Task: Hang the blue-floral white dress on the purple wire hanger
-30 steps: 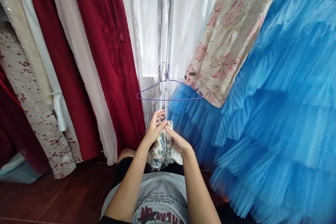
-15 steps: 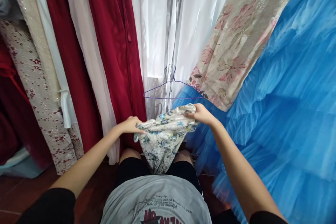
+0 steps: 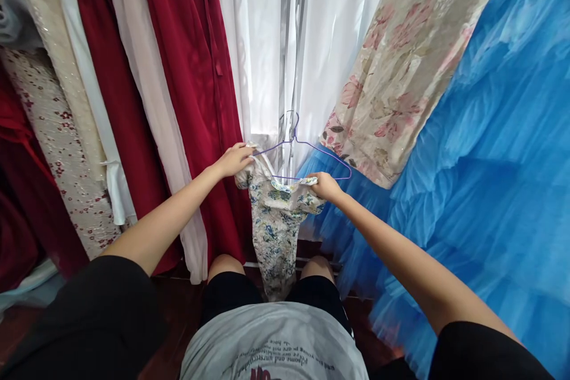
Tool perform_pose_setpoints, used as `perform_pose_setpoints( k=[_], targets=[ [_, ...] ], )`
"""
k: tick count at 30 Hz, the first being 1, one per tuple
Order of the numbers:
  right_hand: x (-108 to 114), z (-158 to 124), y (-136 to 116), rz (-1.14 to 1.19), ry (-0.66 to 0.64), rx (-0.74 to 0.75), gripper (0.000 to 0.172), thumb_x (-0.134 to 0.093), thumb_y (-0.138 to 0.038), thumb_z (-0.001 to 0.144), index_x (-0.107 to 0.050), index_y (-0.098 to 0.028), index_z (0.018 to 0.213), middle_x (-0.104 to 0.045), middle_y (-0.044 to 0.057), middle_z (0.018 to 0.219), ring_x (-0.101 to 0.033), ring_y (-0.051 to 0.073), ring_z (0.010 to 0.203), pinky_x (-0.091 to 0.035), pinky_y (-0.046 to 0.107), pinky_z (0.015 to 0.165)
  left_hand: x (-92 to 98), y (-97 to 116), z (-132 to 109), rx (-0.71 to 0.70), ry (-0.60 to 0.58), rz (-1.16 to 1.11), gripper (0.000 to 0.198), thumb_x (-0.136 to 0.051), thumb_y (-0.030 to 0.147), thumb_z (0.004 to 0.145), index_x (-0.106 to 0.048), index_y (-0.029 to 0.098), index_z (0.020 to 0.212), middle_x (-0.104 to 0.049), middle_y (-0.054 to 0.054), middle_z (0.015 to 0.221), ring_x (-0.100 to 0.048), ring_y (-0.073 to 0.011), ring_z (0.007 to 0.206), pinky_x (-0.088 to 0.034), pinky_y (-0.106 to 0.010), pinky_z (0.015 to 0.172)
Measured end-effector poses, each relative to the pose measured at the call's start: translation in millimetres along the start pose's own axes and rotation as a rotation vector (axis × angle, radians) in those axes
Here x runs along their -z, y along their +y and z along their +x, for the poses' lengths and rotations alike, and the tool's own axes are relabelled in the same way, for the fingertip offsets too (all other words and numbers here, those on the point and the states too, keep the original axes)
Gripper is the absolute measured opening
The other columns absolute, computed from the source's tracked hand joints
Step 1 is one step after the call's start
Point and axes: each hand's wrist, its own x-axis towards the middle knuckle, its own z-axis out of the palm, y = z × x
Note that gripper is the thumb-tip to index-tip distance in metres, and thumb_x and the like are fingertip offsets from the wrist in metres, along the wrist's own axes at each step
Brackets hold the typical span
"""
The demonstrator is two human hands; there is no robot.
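Note:
A small white garment with a blue and green floral print (image 3: 275, 231) hangs down in front of my knees, its neckline uppermost. My left hand (image 3: 236, 160) is closed on its left shoulder, which is slipped over the left end of a thin purple wire hanger (image 3: 327, 153). At the other shoulder, my right hand (image 3: 326, 186) pinches the fabric just below the hanger's lower bar. The hanger's right end sticks out bare above that hand. Its hook is up by a metal pole (image 3: 286, 71).
Dark red dresses (image 3: 187, 71) and other long garments hang at left. White curtain-like fabric (image 3: 342, 29) covers the back. A beige floral garment (image 3: 396, 83) and a wide blue tulle dress (image 3: 485, 190) hang at right. Reddish tiled floor (image 3: 173, 314) shows below.
Both hands have spread the garment open and my left hand has risen to the hanger, putting the left shoulder over its end. The hanger has tilted, its right side lower.

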Motion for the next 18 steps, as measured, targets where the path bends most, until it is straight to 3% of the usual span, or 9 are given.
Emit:
perform_pose_setpoints(
  k=[3,5,8,10,11,14,18],
  targets=[
    [6.2,-13.8,-5.6,0.029,0.012,0.039,0.028,-0.067,-0.013,0.076,-0.077,-0.021,0.100,-0.080,0.009,0.096,-0.071,0.029,0.095,-0.050,0.028,0.078,-24.8,15.7,4.2,-0.087,-0.097,0.065,0.016,-0.078,0.011,0.066,-0.065,0.020,0.066,-0.066,-0.003,0.081,-0.059,-0.0256,0.095,-0.044,-0.030,0.089],
    [16.2,-20.6,-3.3,0.033,0.053,0.049,0.041,-0.068,-0.014,0.075,-0.073,-0.021,0.116,-0.078,0.010,0.109,-0.070,0.030,0.102,-0.051,0.031,0.084,-37.4,21.9,1.6,-0.168,-0.110,0.122,0.015,-0.079,0.014,0.066,-0.066,0.019,0.073,-0.064,-0.004,0.087,-0.058,-0.0244,0.093,-0.043,-0.029,0.087],
    [39.6,-25.3,12.0,0.089,0.295,0.010,0.062,-0.067,-0.018,0.078,-0.056,-0.018,0.139,-0.070,0.015,0.128,-0.067,0.031,0.108,-0.050,0.037,0.091,-47.4,25.3,-7.9,-0.373,-0.004,0.306,0.023,-0.078,0.017,0.070,-0.065,0.020,0.088,-0.060,-0.004,0.098,-0.055,-0.0227,0.095,-0.041,-0.030,0.088],
    [58.3,-22.9,25.8,0.181,0.414,-0.043,0.057,-0.067,-0.021,0.080,-0.059,-0.013,0.135,-0.070,0.017,0.125,-0.067,0.031,0.107,-0.050,0.040,0.092,-49.1,24.6,-13.0,-0.470,0.076,0.403,0.026,-0.076,0.017,0.073,-0.063,0.020,0.095,-0.059,-0.004,0.100,-0.053,-0.0206,0.092,-0.040,-0.029,0.087],
    [67.8,-20.4,32.3,0.225,0.411,-0.064,0.047,-0.068,-0.023,0.080,-0.066,-0.011,0.125,-0.073,0.017,0.117,-0.068,0.032,0.104,-0.051,0.041,0.092,-48.7,23.5,-13.9,-0.478,0.097,0.411,0.025,-0.076,0.017,0.074,-0.062,0.019,0.095,-0.059,-0.003,0.099,-0.053,-0.0194,0.089,-0.040,-0.029,0.086],
    [94.3,-13.7,46.9,0.301,0.240,-0.078,0.022,-0.073,-0.027,0.077,-0.077,-0.010,0.091,-0.078,0.012,0.091,-0.071,0.031,0.090,-0.054,0.040,0.084,-40.8,17.5,-10.2,-0.361,0.154,0.270,0.023,-0.080,0.017,0.073,-0.064,0.018,0.089,-0.061,-0.001,0.096,-0.051,-0.0153,0.078,-0.041,-0.025,0.078],
    [117.5,-15.9,53.6,0.646,-0.111,-0.197,0.024,-0.073,-0.030,0.083,-0.077,-0.012,0.098,-0.079,0.014,0.092,-0.073,0.026,0.078,-0.058,0.040,0.074,-14.4,0.9,-5.6,0.049,0.219,-0.132,0.019,-0.084,0.016,0.071,-0.065,0.016,0.072,-0.063,0.002,0.072,-0.051,-0.0115,0.065,-0.040,-0.021,0.065]
  ],
)
